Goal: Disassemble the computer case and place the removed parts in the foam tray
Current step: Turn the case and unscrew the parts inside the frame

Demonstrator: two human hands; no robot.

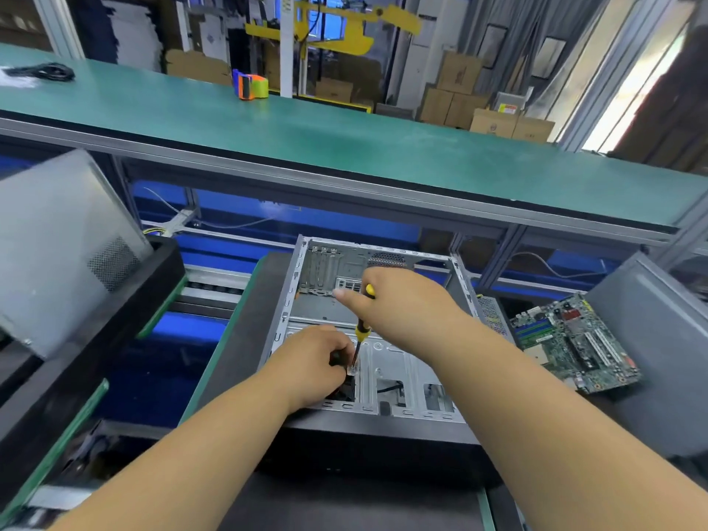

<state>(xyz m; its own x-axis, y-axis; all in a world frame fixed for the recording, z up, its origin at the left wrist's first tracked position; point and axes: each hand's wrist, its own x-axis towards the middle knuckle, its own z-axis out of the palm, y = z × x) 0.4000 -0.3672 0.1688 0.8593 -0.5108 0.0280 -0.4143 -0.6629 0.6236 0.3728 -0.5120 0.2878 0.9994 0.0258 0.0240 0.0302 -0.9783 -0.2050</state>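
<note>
Gripping a yellow-and-black screwdriver (361, 328) near its top, the right hand (402, 300) kept the shaft nearly upright, tip down on the drive-bay plate at lower centre of the frame, prob. so the bit sat square in a screw; the screw itself was too small to make out. Left hand (312, 362) had its fingers curled round something dark right beside the tip, likely steadying the bit or a part under it; can't tell which. Computer case (367, 331) lay open side up at centre frame on a dark surface (245, 339), already stripped inside. A motherboard (574, 343) rested at centre right, just beside the case w/ a grey side panel (659, 339) behind it, set out of the work area. Whether it lay in the foam tray wasn't clear.
</note>
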